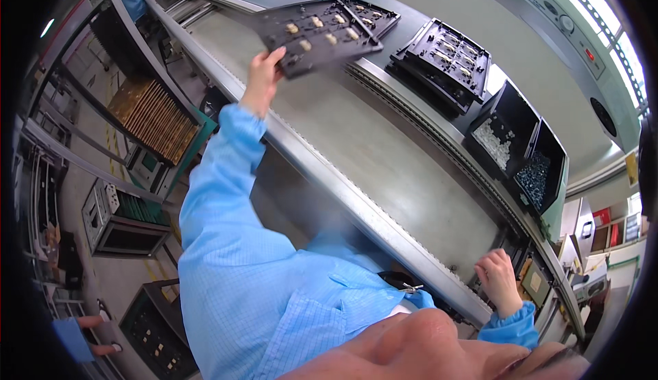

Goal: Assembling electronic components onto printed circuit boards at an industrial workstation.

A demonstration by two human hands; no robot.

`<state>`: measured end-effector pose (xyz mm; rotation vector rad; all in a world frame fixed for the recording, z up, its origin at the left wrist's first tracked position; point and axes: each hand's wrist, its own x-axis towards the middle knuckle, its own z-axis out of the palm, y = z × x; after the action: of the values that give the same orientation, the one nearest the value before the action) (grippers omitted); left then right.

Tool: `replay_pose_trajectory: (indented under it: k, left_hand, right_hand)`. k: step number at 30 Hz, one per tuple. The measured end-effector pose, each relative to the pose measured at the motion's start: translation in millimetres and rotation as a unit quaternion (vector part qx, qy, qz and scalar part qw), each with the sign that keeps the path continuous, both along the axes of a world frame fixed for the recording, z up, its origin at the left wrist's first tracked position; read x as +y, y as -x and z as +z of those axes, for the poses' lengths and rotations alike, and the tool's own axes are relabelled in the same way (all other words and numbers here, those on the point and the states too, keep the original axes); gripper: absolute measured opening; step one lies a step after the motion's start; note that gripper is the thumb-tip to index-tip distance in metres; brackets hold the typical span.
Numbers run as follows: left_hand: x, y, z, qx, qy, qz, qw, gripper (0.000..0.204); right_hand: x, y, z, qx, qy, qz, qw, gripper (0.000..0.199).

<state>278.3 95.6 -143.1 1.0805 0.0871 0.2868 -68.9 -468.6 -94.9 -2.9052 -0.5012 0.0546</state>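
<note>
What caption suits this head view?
The left grip holds a black tray of small pale parts by a conveyor.

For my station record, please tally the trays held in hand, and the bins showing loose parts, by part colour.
Black tray in the left hand: 1
White-parts bin: 1
Dark-blue-parts bin: 1
Total: 3

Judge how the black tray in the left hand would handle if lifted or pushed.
The black tray looks stiff: gripped at one edge by the left hand, it shows no clear sag. Probably light for its size: only one hand grips it. If tipped, the pale pieces on it might slide.
</note>
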Motion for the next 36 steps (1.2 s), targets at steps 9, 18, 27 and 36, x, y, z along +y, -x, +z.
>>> replay_pose_trajectory:
  k: [9, 18, 27, 36]
  left_hand:
    - [17.8, 185.0, 5.9, -0.065, -0.065, -0.060, 0.994, 0.032]
    - [-102.4, 215.8, -11.2, -0.037, -0.049, -0.298, 0.952, 0.034]
    - [-198.8, 123.3, 11.5, -0.383, -0.323, -0.281, 0.819, 0.027]
    - [-226.5, 119.6, 29.6, -0.384, -0.410, -0.297, 0.772, 0.030]
  right_hand:
    - [63.9, -90.5, -13.8, -0.061, -0.258, 0.053, 0.963, 0.021]
    - [76.3, -83.7, -29.4, 0.118, -0.630, -0.031, 0.767, 0.040]
    - [-1.2, -27.3, -24.2, -0.158, -0.403, 0.020, 0.901, 0.038]
    - [-8.3, 12.1, -4.0, -0.285, -0.237, 0.021, 0.929, 0.031]
